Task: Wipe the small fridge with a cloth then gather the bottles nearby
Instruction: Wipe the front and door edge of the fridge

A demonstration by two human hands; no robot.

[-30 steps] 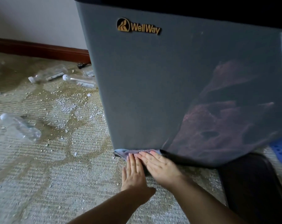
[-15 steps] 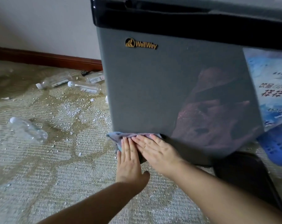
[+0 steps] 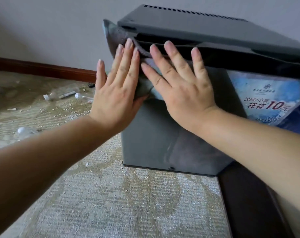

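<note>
Both hands have swept the grey cloth (image 3: 142,86) from the mini fridge's (image 3: 154,134) bottom edge up to its top lip, left hand (image 3: 118,93) and right hand (image 3: 183,88) pressing flat, fingers spread (nothing gripped). The door face looks covered; plastic bottles (image 3: 63,94) lie uncollected on the carpet (image 3: 111,194) to the left.

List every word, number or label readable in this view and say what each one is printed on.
"饮品/小食" in white on the blue sticker on the fridge front.
"荐荐10元" in red, just below on the same sticker.
Small line under the sticker's emblem: too small to read.
Digits at the sticker's bottom edge: cut off and blurred.
Labels on the bottles on the carpet: unreadable.
</note>
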